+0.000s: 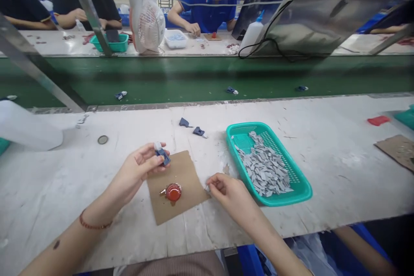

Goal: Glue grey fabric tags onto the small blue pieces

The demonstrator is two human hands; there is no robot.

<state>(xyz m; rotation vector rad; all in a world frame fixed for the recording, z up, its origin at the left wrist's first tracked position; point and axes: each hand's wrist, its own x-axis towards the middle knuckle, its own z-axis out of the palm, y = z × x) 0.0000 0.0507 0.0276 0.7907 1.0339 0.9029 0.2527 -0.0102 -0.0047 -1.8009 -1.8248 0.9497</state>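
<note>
Between the fingers of my left hand (142, 166) is a dark blue part (162, 156) with a pale tip, held above the upper left corner of a brown cardboard sheet (190, 177). A small round dish of red-orange material (174, 192) sits on that cardboard. My right hand (226, 187) is closed in a pinch at the cardboard's right edge, on a small whitish piece (207, 187) mostly covered by the fingertips. To its right stands a green basket (237, 164) holding many small grey pieces (267, 168).
Two dark blue parts (198, 131) lie beyond the cardboard. A white bottle (29, 125) is at far left, near a metal post (42, 69). Behind runs a green conveyor (177, 77) carrying several parts. People work across it. An arm (364, 246) shows at lower right.
</note>
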